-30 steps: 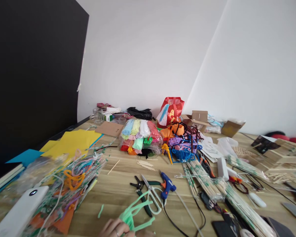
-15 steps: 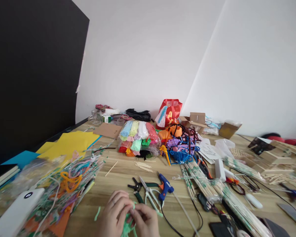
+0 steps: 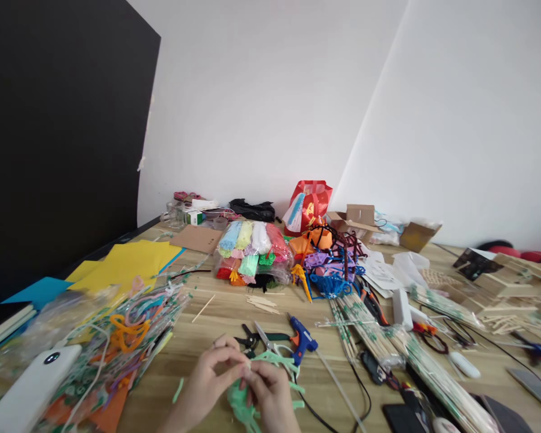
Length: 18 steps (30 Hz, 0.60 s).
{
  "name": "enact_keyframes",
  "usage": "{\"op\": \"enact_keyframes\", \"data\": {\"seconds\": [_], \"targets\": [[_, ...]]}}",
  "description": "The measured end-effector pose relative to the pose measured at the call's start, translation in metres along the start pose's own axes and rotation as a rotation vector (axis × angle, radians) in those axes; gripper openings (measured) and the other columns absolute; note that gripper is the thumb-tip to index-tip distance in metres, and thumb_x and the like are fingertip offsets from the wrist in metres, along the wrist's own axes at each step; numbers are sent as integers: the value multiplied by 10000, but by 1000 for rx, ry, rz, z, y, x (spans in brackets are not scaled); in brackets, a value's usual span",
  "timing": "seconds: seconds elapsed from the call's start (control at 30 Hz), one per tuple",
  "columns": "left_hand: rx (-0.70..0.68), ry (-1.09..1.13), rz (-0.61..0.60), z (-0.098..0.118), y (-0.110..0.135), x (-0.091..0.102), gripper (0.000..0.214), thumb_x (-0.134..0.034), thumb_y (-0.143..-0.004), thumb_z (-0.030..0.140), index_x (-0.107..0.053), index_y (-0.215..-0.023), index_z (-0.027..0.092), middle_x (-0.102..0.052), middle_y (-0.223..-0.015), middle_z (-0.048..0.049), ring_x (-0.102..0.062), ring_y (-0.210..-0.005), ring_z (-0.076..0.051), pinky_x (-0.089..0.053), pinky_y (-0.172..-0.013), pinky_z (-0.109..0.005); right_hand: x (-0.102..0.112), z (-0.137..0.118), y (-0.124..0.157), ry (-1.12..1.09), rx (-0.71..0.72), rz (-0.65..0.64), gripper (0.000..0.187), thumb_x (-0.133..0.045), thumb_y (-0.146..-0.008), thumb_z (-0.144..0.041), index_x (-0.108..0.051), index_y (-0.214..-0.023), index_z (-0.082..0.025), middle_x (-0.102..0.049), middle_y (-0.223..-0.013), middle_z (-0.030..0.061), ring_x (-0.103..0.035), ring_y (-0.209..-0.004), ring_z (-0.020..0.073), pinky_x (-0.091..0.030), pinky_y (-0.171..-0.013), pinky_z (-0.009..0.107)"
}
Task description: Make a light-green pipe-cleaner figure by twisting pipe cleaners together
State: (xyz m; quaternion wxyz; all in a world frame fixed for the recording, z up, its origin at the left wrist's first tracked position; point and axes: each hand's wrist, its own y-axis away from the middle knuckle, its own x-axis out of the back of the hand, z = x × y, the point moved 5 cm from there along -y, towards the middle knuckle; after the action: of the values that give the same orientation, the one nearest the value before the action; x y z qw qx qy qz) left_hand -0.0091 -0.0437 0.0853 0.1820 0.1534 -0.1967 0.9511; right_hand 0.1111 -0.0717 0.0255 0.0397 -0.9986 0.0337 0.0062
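Both hands meet low in the middle of the head view around a bundle of light green pipe cleaners. My left hand pinches at its top with thumb and forefinger. Opposite it, my right hand grips the same bundle, fingertips touching the left ones. Green strands stick out past the right hand, over the handles of the scissors. Black-and-green pliers lie just behind the hands. A blue glue gun rests beside the scissors. One short green piece lies left of my left hand.
A white power bank and a pile of coloured pipe cleaners fill the left. Behind are a bag of pipe cleaner bundles and a red gift bag. Packs of wooden sticks and a black cable lie right.
My hands have turned and the left wrist has swung left. More green strands now show, fanning out to the right over the scissors handles. The tools on the table have stayed put.
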Motion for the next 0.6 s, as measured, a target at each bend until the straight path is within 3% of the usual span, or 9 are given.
{"op": "enact_keyframes", "data": {"seconds": [0.13,0.3,0.43,0.6], "targets": [[54,-307,-107,5,3,13,127,-569,-756,230,-678,-691,234,-612,-743,-17,-600,-753,-167,-455,-689,-239,2,-6,5,337,99,0,283,-519,-801,-305,-635,-572,-187,-557,-523,11,-486,-467,128,-332,-463,218],[157,-705,-204,13,11,12,230,-483,-753,124,-655,-634,219,-642,-714,-11,-603,-668,-155,-394,-590,-225,-7,-14,11,729,258,-29,247,-466,-764,-129,-654,-620,-201,-628,-585,29,-560,-576,156,-337,-542,223],[149,-664,-177,16,10,8,221,-473,-761,128,-627,-619,197,-641,-707,-13,-602,-697,-156,-394,-611,-220,-8,-15,12,754,282,-15,240,-466,-792,-156,-647,-639,-196,-630,-579,29,-563,-568,147,-335,-539,209],[81,-383,-25,4,8,5,199,-483,-782,166,-606,-628,190,-618,-674,-8,-590,-676,-141,-424,-635,-202,-8,-10,7,537,227,34,317,-441,-858,-293,-638,-637,-180,-598,-516,22,-538,-477,126,-349,-471,182]]}}
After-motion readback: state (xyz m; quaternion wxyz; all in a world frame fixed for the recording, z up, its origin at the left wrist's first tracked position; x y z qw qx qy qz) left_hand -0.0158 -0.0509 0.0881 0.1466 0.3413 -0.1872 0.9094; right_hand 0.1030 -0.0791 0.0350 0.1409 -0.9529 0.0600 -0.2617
